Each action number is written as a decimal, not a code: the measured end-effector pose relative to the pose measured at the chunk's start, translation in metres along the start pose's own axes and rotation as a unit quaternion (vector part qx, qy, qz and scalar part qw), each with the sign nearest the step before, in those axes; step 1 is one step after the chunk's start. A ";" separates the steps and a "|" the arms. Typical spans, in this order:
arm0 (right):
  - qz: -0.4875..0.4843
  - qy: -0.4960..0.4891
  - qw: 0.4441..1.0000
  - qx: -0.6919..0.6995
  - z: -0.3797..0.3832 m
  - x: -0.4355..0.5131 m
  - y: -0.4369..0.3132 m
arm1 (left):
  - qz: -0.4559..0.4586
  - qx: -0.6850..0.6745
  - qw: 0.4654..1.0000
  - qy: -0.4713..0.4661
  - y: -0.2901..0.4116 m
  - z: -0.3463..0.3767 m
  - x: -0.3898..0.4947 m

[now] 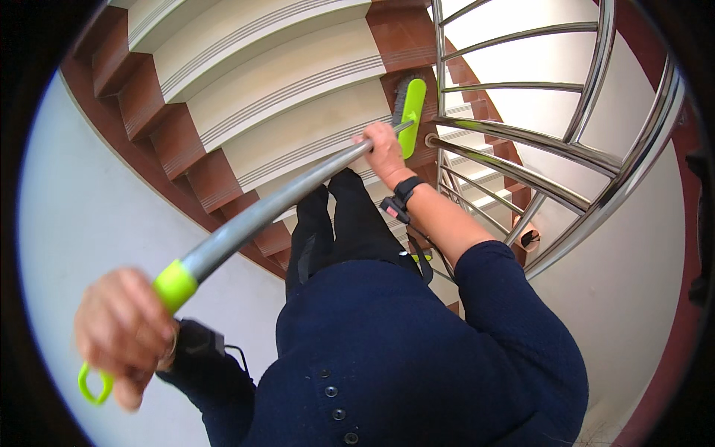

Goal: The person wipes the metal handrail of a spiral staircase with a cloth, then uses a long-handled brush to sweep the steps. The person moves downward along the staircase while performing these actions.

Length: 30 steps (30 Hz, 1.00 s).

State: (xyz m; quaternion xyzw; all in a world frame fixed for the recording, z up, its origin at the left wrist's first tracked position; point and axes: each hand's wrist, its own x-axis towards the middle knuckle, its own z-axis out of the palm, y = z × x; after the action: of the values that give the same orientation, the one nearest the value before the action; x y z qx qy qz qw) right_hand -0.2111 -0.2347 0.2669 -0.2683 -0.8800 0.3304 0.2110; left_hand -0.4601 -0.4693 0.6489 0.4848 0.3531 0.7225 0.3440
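Observation:
A long-handled broom with a green head (413,117) and grey bristles stands across the view, its grey metal handle (268,204) running down to the lower left. My left hand (125,329) is closed round the green grip at the handle's top end, just above a green hanging loop (95,384). Further down the handle, near the head, my right hand (384,151) grips the metal tube. The bristles lie at the right end of a stair step, over the red-brown border beside the railing. A black band with a small device is on my right wrist.
Curved cream stairs (296,117) with grooved edges and red-brown ends (181,137) rise ahead. A polished metal railing (519,134) stands close on the right, with lower steps visible through its bars. A white wall (117,195) borders the stairs on the left.

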 end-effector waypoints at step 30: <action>-0.352 -0.609 0.706 0.084 0.189 -0.086 -0.201 | 0.113 0.275 0.649 0.701 0.159 0.197 -0.323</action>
State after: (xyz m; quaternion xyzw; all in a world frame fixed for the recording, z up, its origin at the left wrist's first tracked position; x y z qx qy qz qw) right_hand -0.3160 -0.5043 0.2588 0.3397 -0.8162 0.3961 -0.2482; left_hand -0.2039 -0.7873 0.6905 -0.0572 0.6140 0.7500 -0.2393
